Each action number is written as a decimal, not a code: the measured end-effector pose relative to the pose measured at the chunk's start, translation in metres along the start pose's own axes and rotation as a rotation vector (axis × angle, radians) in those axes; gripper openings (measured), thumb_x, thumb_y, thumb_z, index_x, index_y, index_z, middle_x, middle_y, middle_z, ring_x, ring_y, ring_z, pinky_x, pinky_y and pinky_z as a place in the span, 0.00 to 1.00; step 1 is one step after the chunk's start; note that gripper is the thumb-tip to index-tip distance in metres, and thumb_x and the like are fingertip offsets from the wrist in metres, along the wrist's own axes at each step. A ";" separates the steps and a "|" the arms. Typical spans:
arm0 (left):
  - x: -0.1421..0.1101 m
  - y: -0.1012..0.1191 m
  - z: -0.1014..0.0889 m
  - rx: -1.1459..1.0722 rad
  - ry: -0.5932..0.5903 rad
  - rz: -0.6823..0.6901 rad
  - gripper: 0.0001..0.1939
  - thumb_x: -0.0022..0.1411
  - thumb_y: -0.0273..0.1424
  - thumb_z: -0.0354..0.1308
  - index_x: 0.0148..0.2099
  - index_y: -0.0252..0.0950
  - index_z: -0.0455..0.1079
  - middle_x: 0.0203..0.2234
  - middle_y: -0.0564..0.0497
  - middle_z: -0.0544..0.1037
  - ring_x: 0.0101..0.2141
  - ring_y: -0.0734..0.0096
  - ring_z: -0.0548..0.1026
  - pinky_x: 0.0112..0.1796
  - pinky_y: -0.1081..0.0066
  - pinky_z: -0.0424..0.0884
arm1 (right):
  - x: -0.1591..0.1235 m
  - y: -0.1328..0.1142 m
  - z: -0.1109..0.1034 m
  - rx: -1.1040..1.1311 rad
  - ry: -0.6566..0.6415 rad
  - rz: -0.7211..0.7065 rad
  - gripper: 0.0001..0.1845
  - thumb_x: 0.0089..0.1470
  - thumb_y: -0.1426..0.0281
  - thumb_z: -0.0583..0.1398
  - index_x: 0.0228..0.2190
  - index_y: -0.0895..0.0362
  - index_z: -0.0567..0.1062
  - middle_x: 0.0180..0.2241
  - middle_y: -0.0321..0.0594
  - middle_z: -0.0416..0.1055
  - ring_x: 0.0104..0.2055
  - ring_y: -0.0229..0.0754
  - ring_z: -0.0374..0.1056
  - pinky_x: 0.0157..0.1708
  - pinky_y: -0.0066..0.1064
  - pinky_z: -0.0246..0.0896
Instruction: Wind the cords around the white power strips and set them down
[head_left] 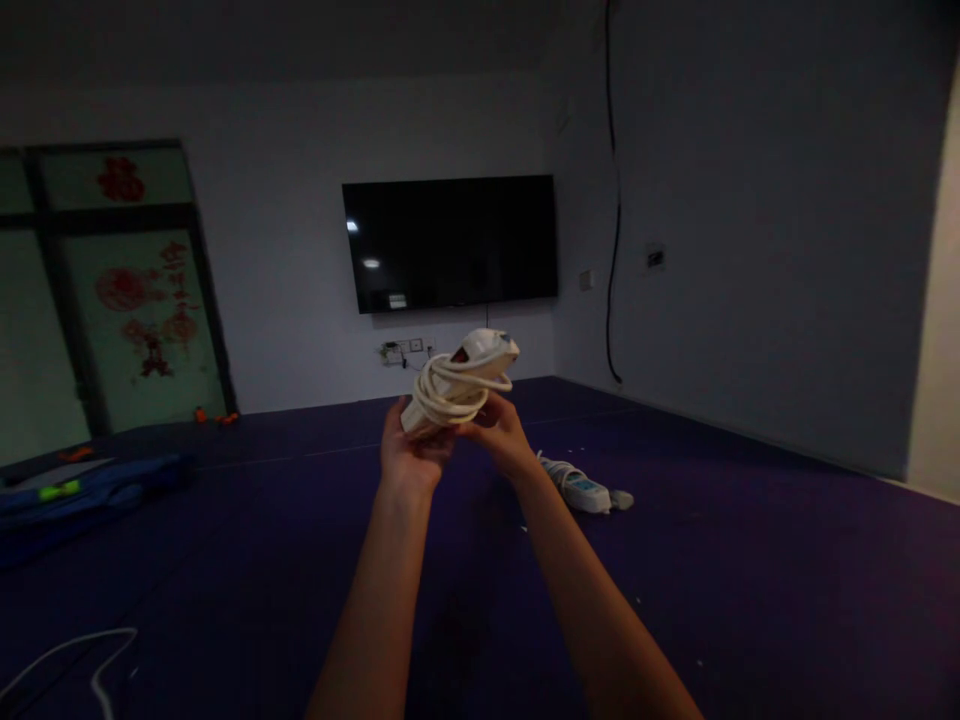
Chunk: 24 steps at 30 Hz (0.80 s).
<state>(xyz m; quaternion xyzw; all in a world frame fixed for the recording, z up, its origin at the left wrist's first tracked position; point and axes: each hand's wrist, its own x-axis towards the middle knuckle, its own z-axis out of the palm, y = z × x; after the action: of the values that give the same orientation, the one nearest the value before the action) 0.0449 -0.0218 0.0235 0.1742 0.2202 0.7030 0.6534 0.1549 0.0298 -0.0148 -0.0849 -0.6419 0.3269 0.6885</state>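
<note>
Up in front of me is a white power strip [459,385] with its own white cord wound around its middle, tilted with the far end higher. My left hand [414,462] is closed around its lower left end. On the other side, my right hand [501,432] grips it from below and the right, fingers partly hidden behind the coils. A second power strip [586,493], white with blue on top and its cord wrapped around it, lies on the floor beyond my right forearm.
A loose white cable [94,640] lies on the purple floor [285,580] at lower left. Blue fabric [112,485] with a yellow-green item is at far left. A television [454,245] hangs above wall sockets [409,347]. A black cable [616,250] hangs down the right wall.
</note>
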 end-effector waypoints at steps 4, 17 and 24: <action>0.002 -0.026 0.005 0.019 0.020 0.072 0.08 0.59 0.33 0.52 0.31 0.36 0.68 0.21 0.54 0.72 0.20 0.74 0.71 0.23 0.74 0.67 | 0.003 0.003 -0.006 -0.072 0.185 0.037 0.26 0.37 0.49 0.65 0.30 0.58 0.75 0.30 0.39 0.74 0.34 0.42 0.69 0.36 0.31 0.64; 0.026 -0.043 -0.009 0.075 0.152 0.021 0.15 0.63 0.38 0.46 0.31 0.35 0.67 0.20 0.53 0.69 0.18 0.74 0.68 0.21 0.74 0.64 | -0.002 0.007 -0.004 -0.143 0.168 0.387 0.24 0.26 0.58 0.70 0.27 0.60 0.76 0.26 0.40 0.75 0.26 0.40 0.68 0.25 0.28 0.61; 0.026 -0.051 -0.009 0.233 0.161 -0.028 0.15 0.61 0.41 0.51 0.30 0.35 0.68 0.21 0.53 0.70 0.20 0.73 0.67 0.23 0.74 0.60 | -0.002 0.008 -0.026 -0.217 0.334 0.484 0.23 0.27 0.57 0.70 0.25 0.60 0.75 0.20 0.35 0.71 0.20 0.32 0.61 0.18 0.24 0.52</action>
<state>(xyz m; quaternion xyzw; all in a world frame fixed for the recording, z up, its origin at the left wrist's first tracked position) 0.0811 0.0056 -0.0125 0.1890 0.3545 0.6750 0.6188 0.1762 0.0429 -0.0247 -0.3608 -0.5120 0.3924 0.6736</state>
